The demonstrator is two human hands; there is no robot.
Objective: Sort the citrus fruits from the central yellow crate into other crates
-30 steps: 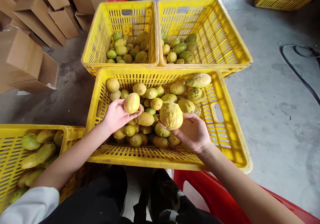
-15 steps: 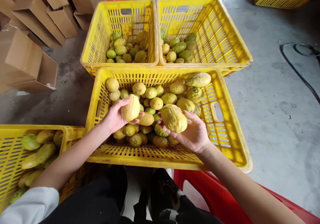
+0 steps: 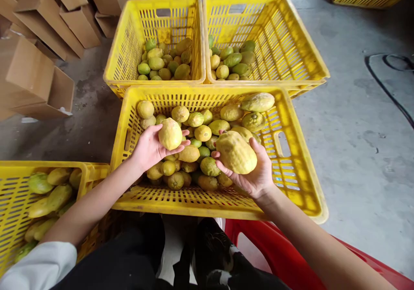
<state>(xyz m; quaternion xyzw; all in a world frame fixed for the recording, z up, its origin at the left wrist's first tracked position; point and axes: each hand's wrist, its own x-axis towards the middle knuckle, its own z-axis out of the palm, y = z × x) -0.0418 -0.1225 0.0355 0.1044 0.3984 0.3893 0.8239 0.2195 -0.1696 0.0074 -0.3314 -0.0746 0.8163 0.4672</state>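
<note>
My left hand (image 3: 150, 149) cradles a small, pale yellow papaya (image 3: 170, 133), thumb on its near side and fingers spread out beneath. In my right hand (image 3: 257, 171) rests a larger, bumpy yellow papaya (image 3: 237, 152), with the fingers curled round its underside. Both fruits are held over a yellow plastic crate (image 3: 213, 208), apart from each other. Inside that crate lie many yellow and green papayas (image 3: 189, 154) of mixed sizes, partly hidden by my hands.
Two more yellow crates (image 3: 155, 16) with fruit stand side by side behind. Another fruit-filled crate (image 3: 13, 212) is at the lower left. Cardboard boxes (image 3: 29, 70) are piled at the left. A red plastic stool (image 3: 258, 238) sits below my right arm; a black cable (image 3: 384, 87) crosses the floor.
Both papayas have been turned in my hands, showing other sides. My right hand has shifted slightly right, and the fingers of my left hand have spread.
</note>
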